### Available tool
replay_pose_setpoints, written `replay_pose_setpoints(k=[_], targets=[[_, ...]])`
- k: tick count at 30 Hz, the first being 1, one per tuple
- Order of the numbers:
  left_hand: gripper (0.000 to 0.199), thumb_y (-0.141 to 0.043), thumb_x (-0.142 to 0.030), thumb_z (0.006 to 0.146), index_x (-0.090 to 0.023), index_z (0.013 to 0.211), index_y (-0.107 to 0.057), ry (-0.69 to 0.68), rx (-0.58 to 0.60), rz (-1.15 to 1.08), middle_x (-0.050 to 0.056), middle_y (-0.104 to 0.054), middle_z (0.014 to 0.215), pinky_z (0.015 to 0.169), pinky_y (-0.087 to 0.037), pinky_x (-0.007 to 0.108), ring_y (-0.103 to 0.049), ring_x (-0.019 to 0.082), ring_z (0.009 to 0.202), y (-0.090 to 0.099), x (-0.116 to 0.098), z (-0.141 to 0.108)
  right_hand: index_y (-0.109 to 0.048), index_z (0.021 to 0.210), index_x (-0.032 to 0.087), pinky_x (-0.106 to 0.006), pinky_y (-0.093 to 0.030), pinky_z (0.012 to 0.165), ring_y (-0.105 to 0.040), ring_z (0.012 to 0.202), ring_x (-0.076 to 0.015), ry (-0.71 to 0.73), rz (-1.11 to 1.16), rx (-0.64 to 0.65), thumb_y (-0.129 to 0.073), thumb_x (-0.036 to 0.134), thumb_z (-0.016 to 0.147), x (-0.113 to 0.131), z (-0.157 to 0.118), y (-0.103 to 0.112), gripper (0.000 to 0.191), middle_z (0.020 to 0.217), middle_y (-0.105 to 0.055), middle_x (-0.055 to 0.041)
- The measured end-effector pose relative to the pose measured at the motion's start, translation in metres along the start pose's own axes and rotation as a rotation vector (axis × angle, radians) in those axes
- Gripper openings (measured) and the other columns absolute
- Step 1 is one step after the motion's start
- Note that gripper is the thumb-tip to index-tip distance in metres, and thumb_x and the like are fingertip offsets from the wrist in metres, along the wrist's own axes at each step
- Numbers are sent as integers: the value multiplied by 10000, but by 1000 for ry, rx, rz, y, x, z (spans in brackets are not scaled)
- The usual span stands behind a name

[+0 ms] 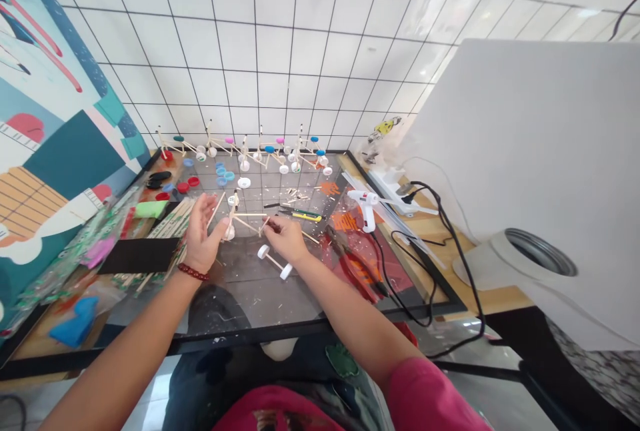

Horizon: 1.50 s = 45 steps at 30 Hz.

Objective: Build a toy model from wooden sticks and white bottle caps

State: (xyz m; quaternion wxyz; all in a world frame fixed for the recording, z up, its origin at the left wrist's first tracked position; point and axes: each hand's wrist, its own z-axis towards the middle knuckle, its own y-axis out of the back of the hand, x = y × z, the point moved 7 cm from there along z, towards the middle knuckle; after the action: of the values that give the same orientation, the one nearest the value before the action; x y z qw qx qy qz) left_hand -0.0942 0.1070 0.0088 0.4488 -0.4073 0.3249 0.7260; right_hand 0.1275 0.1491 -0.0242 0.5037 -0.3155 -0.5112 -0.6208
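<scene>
A small frame of wooden sticks [250, 215] with white bottle-cap wheels stands on the dark table in front of me. My right hand [285, 238] pinches one of its thin sticks at the right end. At the frame's left side, my left hand [201, 238] is held with thumb and fingers apart; its thumb is close to a white cap [230, 232], and I cannot tell whether they touch. Just below my right hand lies a stick axle [274, 260] with a white cap at either end.
Several similar stick models [270, 151] line the back edge. A yellow utility knife [306, 216], red-handled pliers [345, 261] and a white glue gun [366, 208] with cables lie to the right. Wooden sticks [170, 221], a black sheet [139, 256] and blue clay [77, 323] are left.
</scene>
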Motion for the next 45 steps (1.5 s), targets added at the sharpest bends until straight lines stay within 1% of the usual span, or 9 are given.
replay_pose_setpoints(k=[7,10,15,19,21,24,30,37,45], targets=[[719,-745,-593,871,-254,1469,-533,-59,-131,8,160,-649,1399,1154,-531,499,-675,307,1296,9,7,4,-775,790,207,-282,-536,759,-728,819,-197,8,-23,56,-574,85,749,4,-2,1,239,975,-838,-36],[636,-714,-540,907,-218,1434,-562,-195,-195,135,168,-664,1340,1112,-555,523,-687,312,1253,18,-3,4,-771,786,214,-278,-515,736,-698,776,-192,-2,-25,56,-584,119,766,6,-2,3,211,896,-825,-19],[448,-722,-325,905,-238,1338,-646,-744,-130,561,163,-693,1322,1182,-485,595,-632,352,1344,11,-76,-9,-766,773,215,-274,-503,742,-695,779,-189,7,-14,62,-595,144,792,11,-2,4,186,890,-819,-26],[308,-614,-153,931,-296,1159,-763,-959,189,715,82,-785,1209,1167,-506,528,-696,287,1260,-30,-129,-6,-795,827,205,-270,-493,730,-673,742,-182,2,-6,67,-594,172,837,12,-1,4,203,800,-781,-20],[307,-543,-157,957,-280,1066,-803,-897,320,792,71,-810,1159,1137,-527,494,-717,275,1220,-50,-146,8,-807,864,189,-267,-487,717,-651,715,-178,-1,-6,67,-596,208,872,12,0,3,213,736,-743,-12],[338,-514,-239,982,-225,1119,-822,-640,401,936,99,-816,1176,1019,-580,450,-743,289,1142,-70,-157,39,-816,898,168,-265,-485,717,-627,701,-172,1,-10,70,-606,253,904,12,0,3,227,700,-710,-8],[303,-596,-283,942,-227,1093,-853,-251,856,1296,103,-841,1128,914,-571,363,-770,297,1092,-119,-134,63,-816,947,163,-267,-466,703,-594,688,-163,18,-24,77,-625,241,901,11,0,2,212,727,-714,-7],[346,-662,-397,915,-194,1120,-853,-157,1123,1468,165,-831,1135,879,-563,364,-765,335,1097,-144,-114,50,-699,711,207,-284,-444,685,-600,691,-178,38,-41,79,-603,239,922,8,1,2,234,692,-683,-6],[341,-625,-390,941,-195,1115,-845,-150,1177,1517,160,-830,1114,912,-560,358,-755,325,1126,-146,-107,36,-533,639,243,-293,-402,651,-596,676,-192,85,-71,72,-557,271,944,11,1,3,308,646,-624,-9]])
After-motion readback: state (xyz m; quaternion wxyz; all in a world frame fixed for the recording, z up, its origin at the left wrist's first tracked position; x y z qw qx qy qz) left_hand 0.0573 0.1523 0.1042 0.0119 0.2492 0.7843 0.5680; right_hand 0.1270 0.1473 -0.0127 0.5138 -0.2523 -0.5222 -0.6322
